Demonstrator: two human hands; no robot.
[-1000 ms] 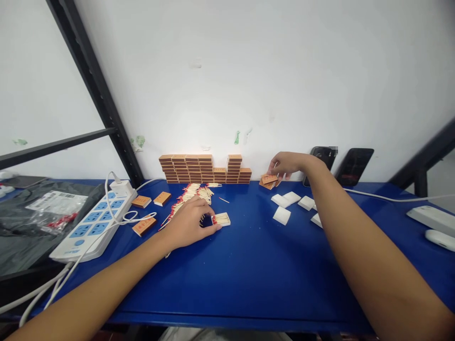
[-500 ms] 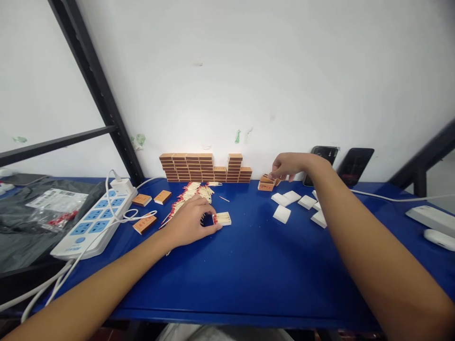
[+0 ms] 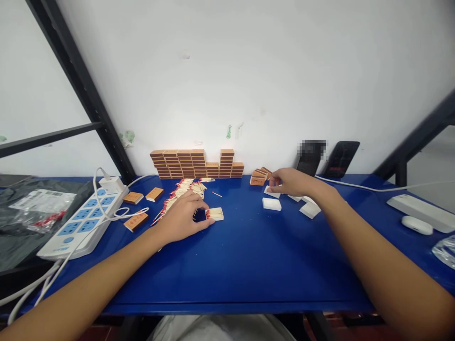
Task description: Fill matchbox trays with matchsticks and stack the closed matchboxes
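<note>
My left hand point(image 3: 185, 215) grips the left end of a small white matchbox tray point(image 3: 216, 214) between thumb and fingers. Matches with red heads lie side by side in that tray. Behind and partly under the same hand spreads a pile of loose matches point(image 3: 177, 195). On the right, my right hand point(image 3: 286, 181) has its fingers pinched at the edge of another white matchbox tray point(image 3: 272, 192). A further white tray point(image 3: 271, 204) lies just in front of it, and others sit under and beside the wrist. Orange matchbox sleeves point(image 3: 258, 178) lean together left of my right hand.
Stacked matchboxes point(image 3: 181, 165) stand along the wall. Three more matchboxes point(image 3: 133, 197) lie by a white power strip point(image 3: 85, 218) with loose cables. Two phones point(image 3: 341, 158) lean on the wall at right. One match point(image 3: 216, 194) lies alone on the blue table point(image 3: 227, 270).
My right hand has come down from the orange sleeves to the white trays in front of them. My left hand stays at the filled tray. The whole view has shifted slightly.
</note>
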